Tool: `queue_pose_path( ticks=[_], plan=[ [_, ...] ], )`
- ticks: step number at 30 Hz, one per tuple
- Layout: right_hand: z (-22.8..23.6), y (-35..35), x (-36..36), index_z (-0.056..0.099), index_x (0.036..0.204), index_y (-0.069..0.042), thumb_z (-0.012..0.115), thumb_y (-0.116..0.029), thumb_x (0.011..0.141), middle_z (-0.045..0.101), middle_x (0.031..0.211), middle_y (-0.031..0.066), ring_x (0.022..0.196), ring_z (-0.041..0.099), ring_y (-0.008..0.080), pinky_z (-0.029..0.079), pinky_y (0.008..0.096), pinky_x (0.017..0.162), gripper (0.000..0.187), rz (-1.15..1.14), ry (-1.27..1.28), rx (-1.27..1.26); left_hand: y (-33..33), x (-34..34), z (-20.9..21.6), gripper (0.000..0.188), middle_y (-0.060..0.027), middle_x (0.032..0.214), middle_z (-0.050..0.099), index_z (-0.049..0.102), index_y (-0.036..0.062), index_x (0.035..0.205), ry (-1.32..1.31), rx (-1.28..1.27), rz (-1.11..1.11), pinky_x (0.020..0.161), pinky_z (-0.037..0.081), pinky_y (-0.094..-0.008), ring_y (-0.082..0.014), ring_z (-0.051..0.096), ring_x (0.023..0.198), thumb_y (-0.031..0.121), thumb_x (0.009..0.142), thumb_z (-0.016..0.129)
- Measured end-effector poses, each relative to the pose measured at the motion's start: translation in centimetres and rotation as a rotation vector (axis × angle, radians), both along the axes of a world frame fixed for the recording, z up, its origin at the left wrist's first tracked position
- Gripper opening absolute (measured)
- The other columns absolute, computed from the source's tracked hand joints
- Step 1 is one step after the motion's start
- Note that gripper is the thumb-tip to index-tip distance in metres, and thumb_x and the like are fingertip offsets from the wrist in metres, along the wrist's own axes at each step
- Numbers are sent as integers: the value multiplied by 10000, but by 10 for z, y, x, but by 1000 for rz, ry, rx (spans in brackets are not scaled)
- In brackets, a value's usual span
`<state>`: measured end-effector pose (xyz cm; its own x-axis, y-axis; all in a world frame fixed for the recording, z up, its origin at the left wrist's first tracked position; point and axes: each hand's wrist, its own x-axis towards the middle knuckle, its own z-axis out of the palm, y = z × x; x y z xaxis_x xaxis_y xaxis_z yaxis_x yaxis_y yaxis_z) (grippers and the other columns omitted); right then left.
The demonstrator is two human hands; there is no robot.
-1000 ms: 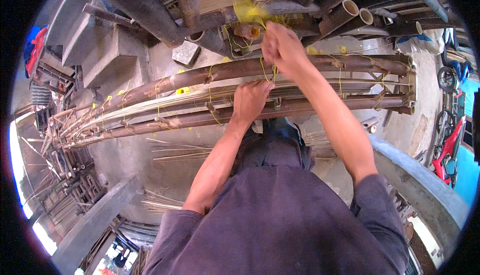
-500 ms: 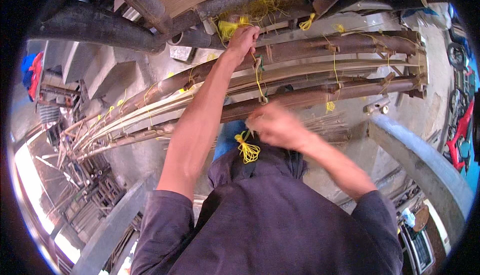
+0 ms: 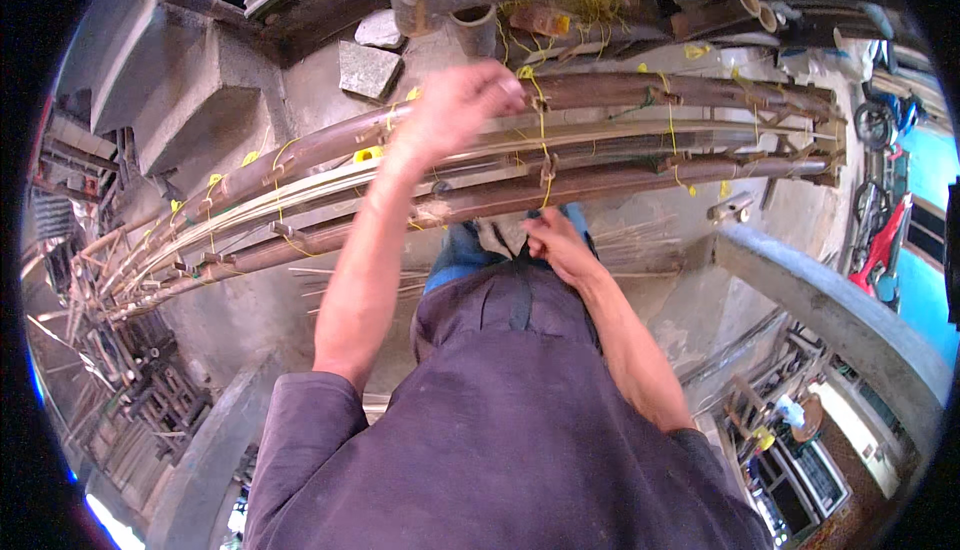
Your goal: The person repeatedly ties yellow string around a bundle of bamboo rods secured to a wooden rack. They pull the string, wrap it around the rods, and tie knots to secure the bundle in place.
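Two long dark bamboo poles [image 3: 600, 182] run across in front of me, bowed by the lens, with thin pale strips [image 3: 300, 185] lying between them. A yellow string [image 3: 544, 140] spans from the far pole to the near one, past small wooden pegs. My left hand [image 3: 462, 102] is over the far pole, left of that string; motion blurs its fingers, and whether it holds anything is unclear. My right hand [image 3: 560, 245] is just below the near pole, fingers curled in a pinch at the lower end of the string.
More yellow strings [image 3: 672, 115] tie the poles along their length. Thick bamboo tubes [image 3: 470, 18] and tangled yellow string [image 3: 600, 15] are beyond the far pole. Concrete blocks [image 3: 370, 70] stand at upper left. A concrete beam [image 3: 820, 290] and a red motorcycle [image 3: 880, 245] are at right.
My view has shifted. My left hand has come down and left from the far yellow string. The yellow bundle that hung below my right hand is out of sight.
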<state>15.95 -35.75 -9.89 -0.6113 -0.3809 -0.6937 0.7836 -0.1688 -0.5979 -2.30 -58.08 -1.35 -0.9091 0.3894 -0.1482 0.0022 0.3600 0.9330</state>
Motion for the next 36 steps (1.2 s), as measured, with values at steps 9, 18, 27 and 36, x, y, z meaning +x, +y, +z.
queue_pose_path(
  ticks=[9, 18, 27, 36],
  plan=[
    [235, -98, -209, 659, 978, -31, 545, -257, 887, 587, 798, 186, 816, 595, 369, 470, 435, 716, 269, 908, 1646, 613, 41, 74, -45, 164, -166, 825, 653, 691, 80, 841, 340, -437, 116, 706, 491, -455, -355, 626, 783, 217, 835, 602],
    [51, -66, -240, 557, 901, -36, 552, -273, 927, 586, 767, 51, 689, 583, 164, 456, 335, 629, 238, 165, 896, 326, 53, 70, -38, 144, -188, 672, 609, 669, 81, 849, 263, -431, 266, 611, 489, -447, -357, 624, 674, 216, 829, 624],
    [0, -46, -47, 530, 988, -94, 432, -177, 889, 637, 721, 184, 696, 633, 406, 498, 507, 616, 162, 736, 986, 421, 67, 1, 14, 260, -32, 794, 633, 605, 56, 902, -295, 280, 164, 577, 441, -300, -151, 587, 671, 310, 927, 555],
    [25, -33, -32, 642, 909, -123, 629, -105, 689, 630, 957, 110, 919, 617, 298, 514, 419, 767, 221, 822, 1291, 550, 23, -91, -103, 352, -48, 744, 585, 623, 38, 980, -324, -285, -24, 566, 460, -309, -158, 573, 662, 363, 943, 493]
  ],
)
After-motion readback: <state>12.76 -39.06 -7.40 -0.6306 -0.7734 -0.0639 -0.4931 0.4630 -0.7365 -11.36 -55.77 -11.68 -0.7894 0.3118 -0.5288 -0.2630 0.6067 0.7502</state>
